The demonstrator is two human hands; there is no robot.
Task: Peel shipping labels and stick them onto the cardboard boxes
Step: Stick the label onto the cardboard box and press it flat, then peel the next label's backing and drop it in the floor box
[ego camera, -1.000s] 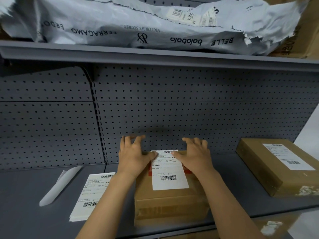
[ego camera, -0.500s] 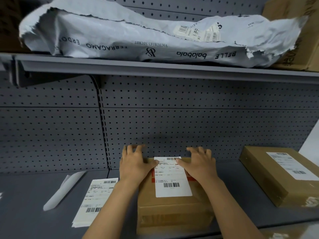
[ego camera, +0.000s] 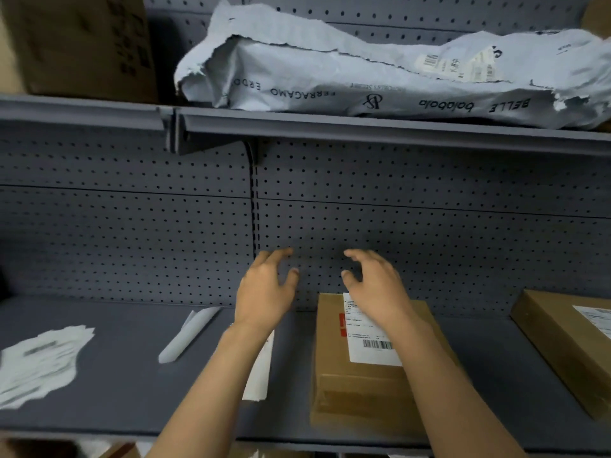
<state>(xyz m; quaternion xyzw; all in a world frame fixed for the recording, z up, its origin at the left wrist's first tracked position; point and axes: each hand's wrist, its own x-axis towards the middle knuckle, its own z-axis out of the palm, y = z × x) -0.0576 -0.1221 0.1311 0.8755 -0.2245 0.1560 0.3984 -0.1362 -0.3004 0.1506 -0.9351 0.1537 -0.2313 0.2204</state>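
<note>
A cardboard box (ego camera: 360,388) stands on the grey shelf with a white shipping label (ego camera: 370,345) stuck on its top. My right hand (ego camera: 377,285) hovers above the box's far edge, fingers spread and empty. My left hand (ego camera: 267,289) is raised to the left of the box, also empty with fingers apart. Beneath my left forearm lies a stack of label sheets (ego camera: 259,371), mostly hidden. A second box (ego camera: 568,345) carrying a label sits at the right edge.
A rolled backing strip (ego camera: 186,335) lies on the shelf (ego camera: 132,391) left of my arm, and a blurred pile of papers (ego camera: 39,361) sits far left. The upper shelf holds a grey mailer bag (ego camera: 380,77) and a carton (ego camera: 79,44). Pegboard closes the back.
Both hands have lifted off the label and box and now hover with fingers spread. The view has swung left, so the box appears further right.
</note>
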